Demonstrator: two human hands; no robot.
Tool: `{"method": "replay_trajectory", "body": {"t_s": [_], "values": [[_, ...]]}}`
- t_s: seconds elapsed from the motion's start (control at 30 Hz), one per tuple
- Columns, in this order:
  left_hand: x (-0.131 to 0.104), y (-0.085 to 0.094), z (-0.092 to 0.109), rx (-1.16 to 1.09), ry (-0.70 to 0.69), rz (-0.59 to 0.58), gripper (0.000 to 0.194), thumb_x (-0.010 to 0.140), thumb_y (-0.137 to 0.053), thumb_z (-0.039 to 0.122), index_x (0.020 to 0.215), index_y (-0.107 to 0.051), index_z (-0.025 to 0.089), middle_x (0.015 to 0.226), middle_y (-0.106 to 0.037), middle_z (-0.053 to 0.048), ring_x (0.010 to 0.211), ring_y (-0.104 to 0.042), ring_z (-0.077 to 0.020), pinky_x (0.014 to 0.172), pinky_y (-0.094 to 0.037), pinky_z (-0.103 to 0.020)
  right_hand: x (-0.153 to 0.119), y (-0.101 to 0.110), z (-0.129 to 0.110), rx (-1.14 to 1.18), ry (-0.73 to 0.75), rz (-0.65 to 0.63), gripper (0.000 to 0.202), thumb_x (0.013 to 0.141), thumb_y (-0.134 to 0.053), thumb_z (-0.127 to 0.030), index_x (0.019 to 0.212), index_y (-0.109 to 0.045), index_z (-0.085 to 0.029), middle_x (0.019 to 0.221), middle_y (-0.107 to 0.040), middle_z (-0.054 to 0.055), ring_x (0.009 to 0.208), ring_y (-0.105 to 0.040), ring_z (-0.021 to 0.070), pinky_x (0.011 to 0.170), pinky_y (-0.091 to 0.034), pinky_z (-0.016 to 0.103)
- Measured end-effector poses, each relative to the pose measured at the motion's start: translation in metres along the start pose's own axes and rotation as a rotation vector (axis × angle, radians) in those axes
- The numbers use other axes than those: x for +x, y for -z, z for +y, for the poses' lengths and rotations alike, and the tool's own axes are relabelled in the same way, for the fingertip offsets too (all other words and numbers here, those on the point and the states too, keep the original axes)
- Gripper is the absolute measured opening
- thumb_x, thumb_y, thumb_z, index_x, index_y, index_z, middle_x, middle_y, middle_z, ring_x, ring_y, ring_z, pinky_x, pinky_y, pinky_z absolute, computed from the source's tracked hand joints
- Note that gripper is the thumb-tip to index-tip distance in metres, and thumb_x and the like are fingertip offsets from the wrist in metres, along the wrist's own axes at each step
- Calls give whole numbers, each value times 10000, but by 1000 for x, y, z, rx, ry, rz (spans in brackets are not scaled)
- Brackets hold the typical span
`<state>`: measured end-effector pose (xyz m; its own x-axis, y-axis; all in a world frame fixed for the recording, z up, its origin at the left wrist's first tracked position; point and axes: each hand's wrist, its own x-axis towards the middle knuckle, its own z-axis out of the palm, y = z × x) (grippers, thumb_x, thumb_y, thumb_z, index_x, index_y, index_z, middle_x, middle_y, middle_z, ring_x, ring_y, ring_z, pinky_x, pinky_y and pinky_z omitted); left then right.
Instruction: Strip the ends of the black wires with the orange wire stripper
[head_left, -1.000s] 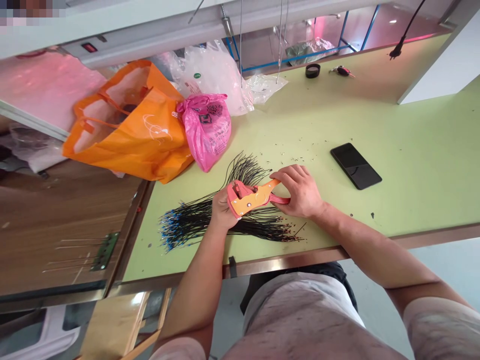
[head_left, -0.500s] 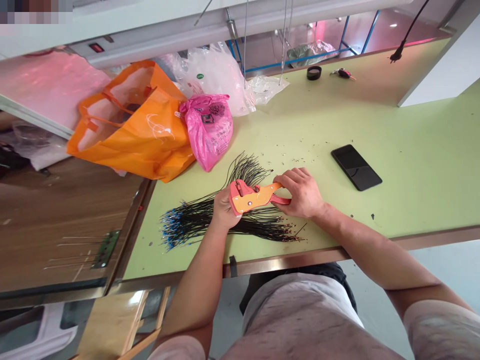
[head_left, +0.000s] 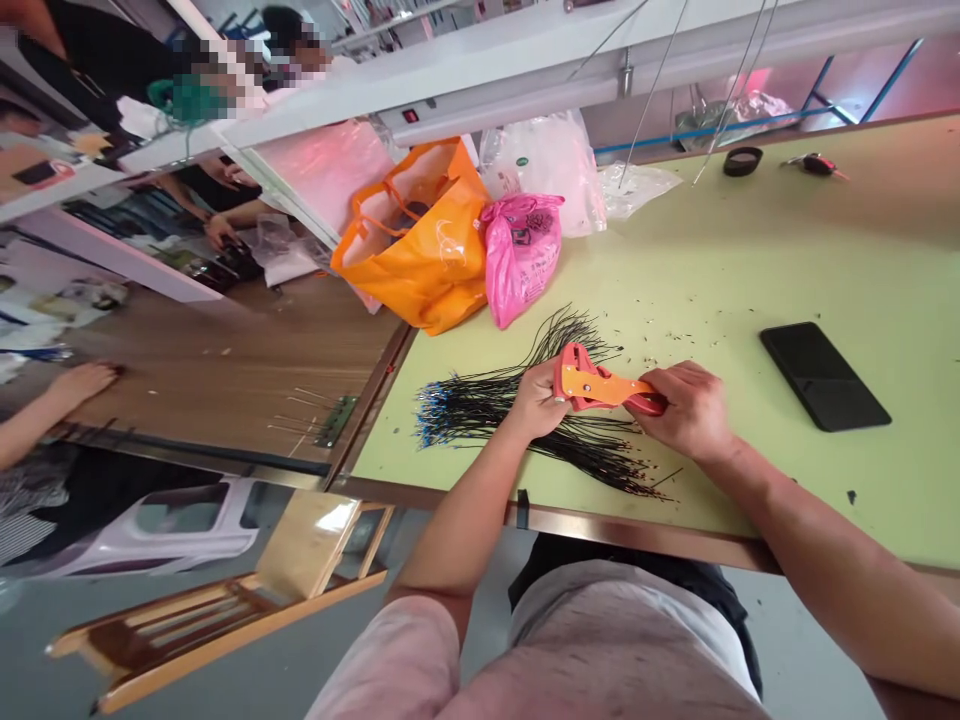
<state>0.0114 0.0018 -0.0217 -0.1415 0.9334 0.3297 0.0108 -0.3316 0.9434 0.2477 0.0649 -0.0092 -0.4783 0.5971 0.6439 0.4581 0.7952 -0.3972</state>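
Observation:
My right hand (head_left: 688, 408) is wrapped round the handles of an orange and red wire stripper (head_left: 611, 388), squeezed close together. At its head, my left hand (head_left: 537, 402) is closed, its fingers mostly hidden behind the tool; what they hold cannot be made out. Under both hands a thick bundle of thin black wires (head_left: 491, 408) lies on the green tabletop (head_left: 720, 265). Blue and silvery tips show at the bundle's left end, and coppery ends at its right. Another fan of black wires (head_left: 568, 330) spreads out behind the stripper.
A black phone (head_left: 825, 376) lies to the right. Behind the wires stand an orange bag (head_left: 431, 265) and a knotted pink plastic bag (head_left: 523, 262). Small clippings (head_left: 671, 335) are scattered beyond my hands. At the left, another person's hand (head_left: 86, 382) rests on a brown table (head_left: 217, 370).
The stripper's handles were spread apart and are now squeezed together in my right hand. My view has swung left, bringing other people and a wooden chair into sight.

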Motion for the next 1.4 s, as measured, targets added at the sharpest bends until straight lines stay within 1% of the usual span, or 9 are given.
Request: {"method": "replay_trajectory", "body": {"t_s": [0.1,0.3,0.53,0.73,0.83,0.93,1.1,1.3,1.4], "values": [[1,-1,5,51,5,9,498,781,-934,691,799,-820,206,830,-733,-59,764,-650,-201,774,-564,-362,0,-1,1,98,-60,17,227,893,-714,-463,863,-701,-239,666,-673,22,578,-602,187,616,-512,351],[0,-4,16,117,16,9,469,917,-835,652,959,-862,185,831,-728,-55,691,-571,-148,647,-456,-285,0,1,6,206,-210,21,273,872,-752,-439,1042,-713,-229,891,-794,78,703,-708,221,660,-604,378],[0,-5,7,-13,117,23,520,812,-923,656,967,-785,180,923,-779,-65,821,-679,-172,782,-545,-296,0,0,5,213,-191,5,296,860,-760,-435,1062,-721,-222,930,-798,91,734,-742,233,694,-635,396],[4,-5,7,-34,116,7,538,771,-951,663,950,-767,191,919,-770,-56,871,-694,-191,818,-549,-315,-1,-1,7,190,-187,8,299,864,-754,-455,1059,-723,-230,919,-793,89,735,-736,237,703,-641,410],[6,-6,9,-51,136,-7,544,755,-948,686,908,-760,199,851,-744,-34,766,-650,-160,746,-527,-303,-2,-3,9,187,-193,10,306,871,-758,-465,1066,-724,-232,926,-791,91,742,-726,235,704,-639,418],[6,-6,9,-69,175,-21,522,765,-938,677,866,-752,200,721,-654,15,610,-511,-108,606,-429,-269,-3,-5,11,185,-211,4,305,876,-765,-457,1087,-726,-240,945,-790,87,761,-727,232,715,-635,422],[2,-3,3,-166,256,8,456,791,-935,605,824,-730,198,624,-538,51,559,-411,-86,557,-322,-242,-3,-8,7,191,-216,-30,328,895,-760,-450,1130,-705,-228,1011,-790,99,865,-744,251,777,-629,435],[1,0,-2,-135,275,83,426,735,-970,542,757,-727,193,610,-575,41,549,-412,-83,570,-365,-248,-1,-7,5,128,-143,-62,423,948,-760,-501,1241,-672,-209,1133,-774,135,1038,-698,299,898,-604,471],[2,-3,0,-108,256,159,465,651,-1007,567,731,-736,198,673,-684,10,590,-529,-105,605,-460,-250,-1,-5,4,110,-88,-62,426,946,-755,-462,1274,-663,-206,1174,-760,136,1095,-665,317,962,-577,496]]}}
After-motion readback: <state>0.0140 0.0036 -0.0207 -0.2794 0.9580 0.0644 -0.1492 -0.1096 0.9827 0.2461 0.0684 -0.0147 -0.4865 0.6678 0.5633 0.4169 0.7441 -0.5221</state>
